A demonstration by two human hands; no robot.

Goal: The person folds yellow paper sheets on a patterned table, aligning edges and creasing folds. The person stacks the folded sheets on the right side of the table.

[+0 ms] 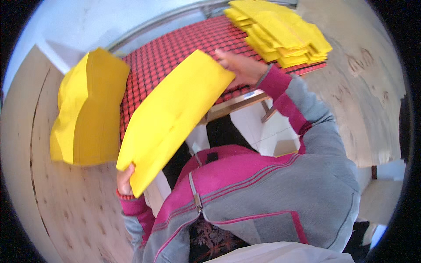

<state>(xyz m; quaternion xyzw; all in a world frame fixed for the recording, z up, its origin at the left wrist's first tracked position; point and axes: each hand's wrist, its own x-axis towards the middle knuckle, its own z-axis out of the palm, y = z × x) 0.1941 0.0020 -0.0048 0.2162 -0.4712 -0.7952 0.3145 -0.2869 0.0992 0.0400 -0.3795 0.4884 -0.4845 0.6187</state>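
Observation:
A long, flat, yellow folded cloth piece (175, 116) is held up slantwise between my two hands, above the near edge of the checked cloth. My left hand (126, 180), with a red beaded bracelet at the wrist, pinches its lower end; the thumb lies on top. At the upper right end, my right hand (240, 68) grips the short edge, most of its fingers hidden behind the piece. To the left stands a bulky yellow pile of the same-looking material (103, 105). Several folded yellow pieces (280, 33) lie in an uneven stack at the far right.
A red and black checked cloth (164, 48) covers the table in front of me. Pale wooden boards (70, 206) extend on the left, and another wooden surface (355, 96) lies at the right. A wooden table edge (234, 107) runs below the checked cloth.

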